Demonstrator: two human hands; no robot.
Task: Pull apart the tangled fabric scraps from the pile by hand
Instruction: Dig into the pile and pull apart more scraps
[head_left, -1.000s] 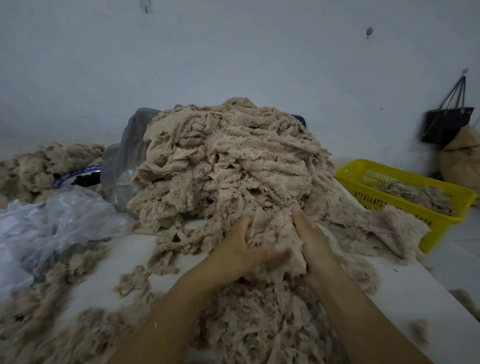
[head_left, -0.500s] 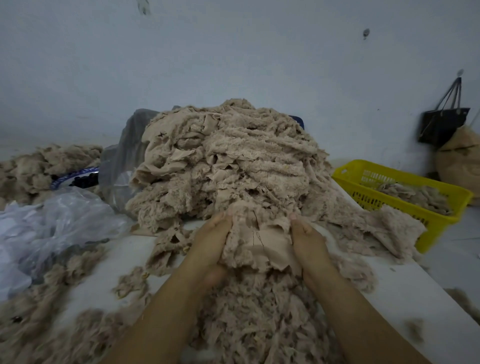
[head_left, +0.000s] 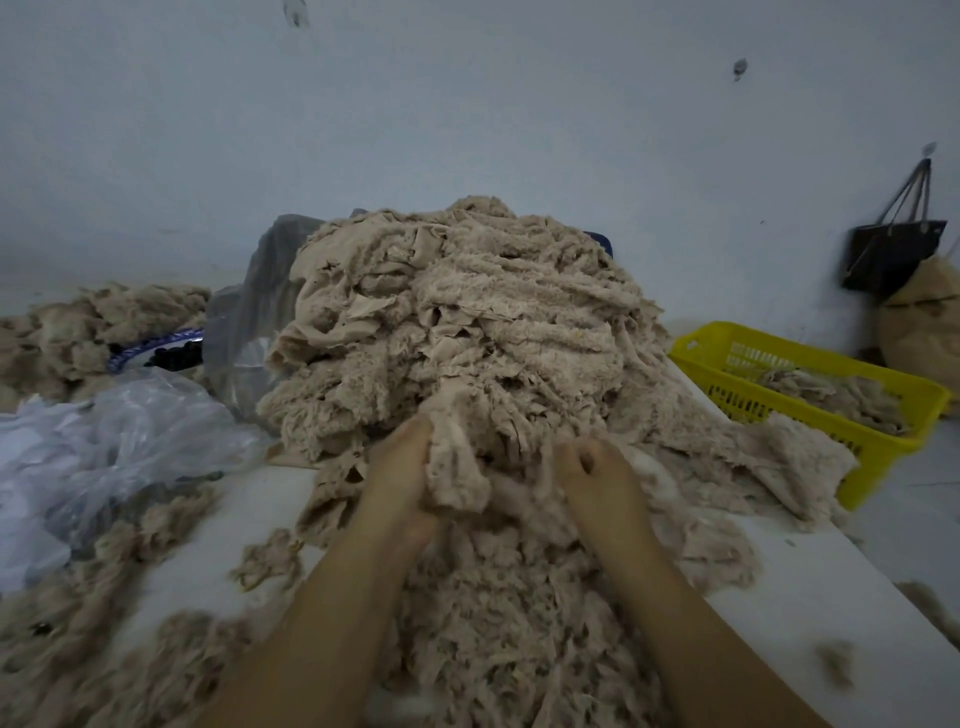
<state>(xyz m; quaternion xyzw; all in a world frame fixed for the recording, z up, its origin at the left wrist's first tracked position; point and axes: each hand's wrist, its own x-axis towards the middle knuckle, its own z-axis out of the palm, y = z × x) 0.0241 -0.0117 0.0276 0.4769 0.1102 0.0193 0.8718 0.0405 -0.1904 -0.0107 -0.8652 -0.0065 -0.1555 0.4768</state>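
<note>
A tall pile of tangled beige fabric scraps (head_left: 467, 322) rises on the white table (head_left: 810, 587) in front of me. At its near foot my left hand (head_left: 400, 478) grips a fuzzy beige clump (head_left: 457, 467), fingers buried in it. My right hand (head_left: 597, 473) holds the same tangle from the right side, its fingertips curled into the scraps. A lower heap of loosened scraps (head_left: 509, 623) lies between my forearms.
A yellow plastic basket (head_left: 810, 400) with a few scraps stands at the right. Clear plastic bags (head_left: 119, 441) lie at the left, with more scraps (head_left: 98, 322) behind them. A dark bag (head_left: 891, 254) hangs on the wall at far right. Loose scraps (head_left: 83, 613) litter the table's left.
Both hands have dug deeper into the foot of the pile and spread a little apart. The smooth piece seen earlier between them has given way to a fuzzy clump.
</note>
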